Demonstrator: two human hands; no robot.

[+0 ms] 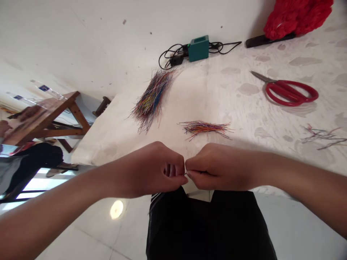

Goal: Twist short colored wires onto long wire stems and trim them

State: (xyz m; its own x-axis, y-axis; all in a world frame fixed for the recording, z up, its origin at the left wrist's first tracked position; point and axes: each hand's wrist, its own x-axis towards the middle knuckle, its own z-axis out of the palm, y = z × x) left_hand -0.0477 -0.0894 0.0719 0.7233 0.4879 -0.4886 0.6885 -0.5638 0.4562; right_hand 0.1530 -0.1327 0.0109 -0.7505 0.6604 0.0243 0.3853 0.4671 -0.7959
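Observation:
My left hand (pixel 159 168) and my right hand (pixel 217 167) meet fingertip to fingertip at the table's near edge, both closed in a pinch. A tiny bit of something thin, perhaps wire, shows between the fingertips, mostly hidden by them. Just beyond the hands lies a small bundle of orange and purple wires (pixel 207 128). Farther back on the left is a larger heap of multicoloured wires (pixel 154 99). Several loose wire pieces (pixel 322 135) are scattered to the right of my right hand.
Red-handled scissors (pixel 291 92) lie at the right on the pale table (pixel 189 97). A teal box (pixel 198 48) with black cables (pixel 173 57) sits by the wall. Red material (pixel 298 18) is at the back right. A wooden table (pixel 46 115) and a seated person (pixel 32 162) are at left.

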